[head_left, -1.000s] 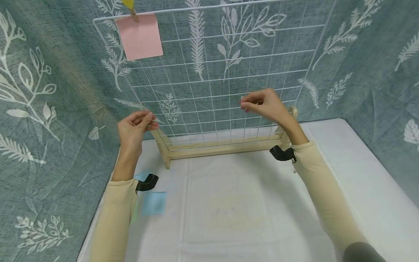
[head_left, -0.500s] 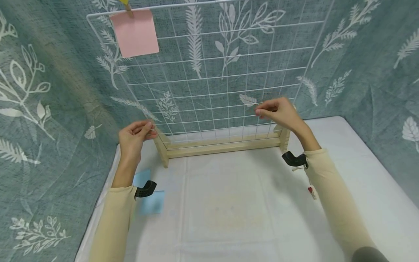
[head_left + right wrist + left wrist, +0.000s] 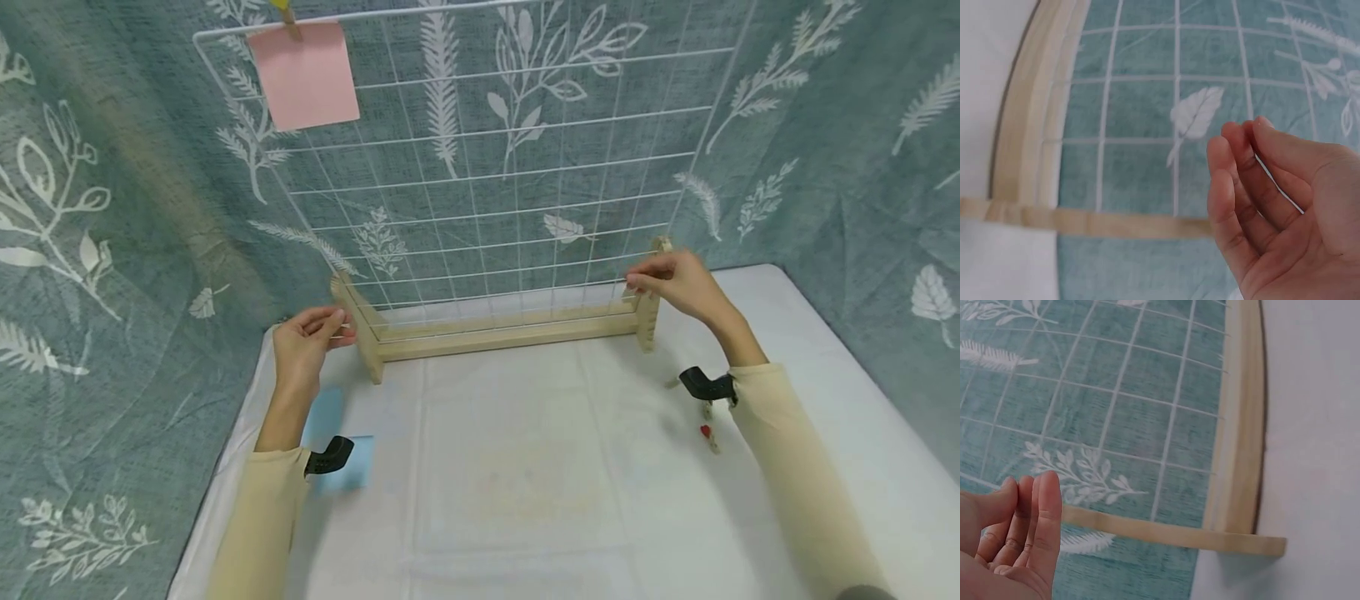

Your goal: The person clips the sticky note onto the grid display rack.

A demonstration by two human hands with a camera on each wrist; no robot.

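My left hand (image 3: pixel 307 337) is beside the left foot of the wooden stand (image 3: pixel 510 335), thumb and fingertips pinched together. My right hand (image 3: pixel 678 287) pinches in the same way, in front of the stand's right foot. A fine white line, seemingly a thin string (image 3: pixel 1279 184), runs through the right hand's palm in the right wrist view. Faint white strands also show at the left fingertips in the head view; their course between the hands is too fine to follow. Behind both hands rises the white wire grid (image 3: pixel 517 212), set upright in the stand.
A pink paper square (image 3: pixel 303 79) hangs from the grid's top left by a clip with a yellow top. Blue paper squares (image 3: pixel 351 465) lie on the white table at left. Several small clothespins, one with a red heart (image 3: pixel 707 435), lie at right. A patterned green curtain surrounds the table.
Both hands have come down in the head view, and the right hand has also moved to the right, toward the stand's right foot. The clothespins under the right arm have come into sight.
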